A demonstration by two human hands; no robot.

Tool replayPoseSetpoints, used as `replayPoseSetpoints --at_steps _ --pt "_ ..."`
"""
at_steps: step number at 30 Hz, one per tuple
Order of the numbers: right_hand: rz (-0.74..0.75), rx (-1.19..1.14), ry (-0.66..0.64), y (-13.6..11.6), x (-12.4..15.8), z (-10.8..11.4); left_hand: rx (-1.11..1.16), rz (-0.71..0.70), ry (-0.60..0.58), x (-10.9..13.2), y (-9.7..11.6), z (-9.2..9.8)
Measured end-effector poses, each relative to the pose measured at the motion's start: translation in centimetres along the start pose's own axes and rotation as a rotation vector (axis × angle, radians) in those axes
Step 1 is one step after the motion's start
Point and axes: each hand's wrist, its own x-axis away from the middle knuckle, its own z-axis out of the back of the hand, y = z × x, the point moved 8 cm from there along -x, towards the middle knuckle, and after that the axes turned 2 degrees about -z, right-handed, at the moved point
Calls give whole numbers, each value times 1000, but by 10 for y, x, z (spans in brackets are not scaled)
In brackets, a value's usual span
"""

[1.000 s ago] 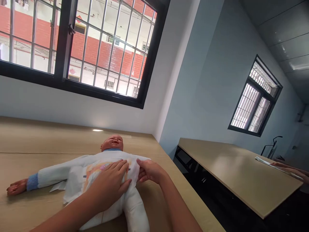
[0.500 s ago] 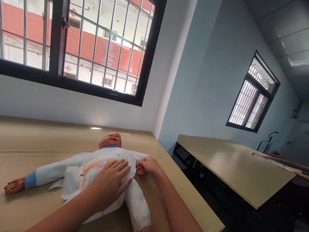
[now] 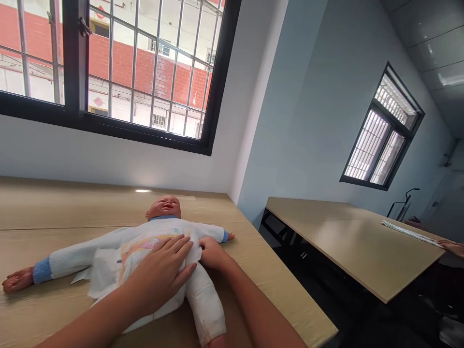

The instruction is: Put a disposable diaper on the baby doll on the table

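Note:
A baby doll (image 3: pixel 164 208) in white clothes with blue cuffs lies on its back on the wooden table (image 3: pixel 54 208), arms spread wide. My left hand (image 3: pixel 159 273) lies flat on the doll's belly, fingers stretched out over a printed white diaper (image 3: pixel 137 249). My right hand (image 3: pixel 212 253) is curled at the doll's right side, fingers pinched on the edge of the diaper just below the doll's arm. One white leg (image 3: pixel 203 304) of the doll points toward me.
A barred window (image 3: pixel 108 72) fills the wall behind the table. A second wooden table (image 3: pixel 348 237) stands to the right across a dark gap, with a flat white item (image 3: pixel 409 232) on it. Another person's hand (image 3: pixel 453 247) rests at that table's far right edge.
My right hand slid down from the doll's chest edge to its side, uncovering the doll's arm and blue cuff. The left hand stays flat on the belly. The view shifted slightly left.

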Motion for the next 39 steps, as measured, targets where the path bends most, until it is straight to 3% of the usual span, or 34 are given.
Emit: replayPoseSetpoints --at_steps 5,9,17,21,26,29,32,34,36,39 --pt "-196 -423 -13 5 3 3 35 -37 -7 1 3 3" --pt "-323 -475 -34 14 6 5 43 -3 -23 0 3 5" --pt "-231 -534 -11 -6 12 18 139 67 28 -1 -3 10" --pt "-281 -549 25 -11 15 21 167 102 54 -1 -3 11" --pt "-286 -532 -58 -20 19 9 256 114 43 -4 1 21" --pt "-210 -496 -19 -29 19 8 339 218 62 -5 -32 36" --pt "-183 -647 2 -34 19 7 366 389 55 8 -99 49" --pt "-153 -725 30 -38 18 9 471 535 -77 25 -146 42" --pt "-149 -767 47 -41 19 9 630 627 -251 44 -176 26" --pt "-193 -779 29 -43 21 4 849 658 -408 61 -187 7"
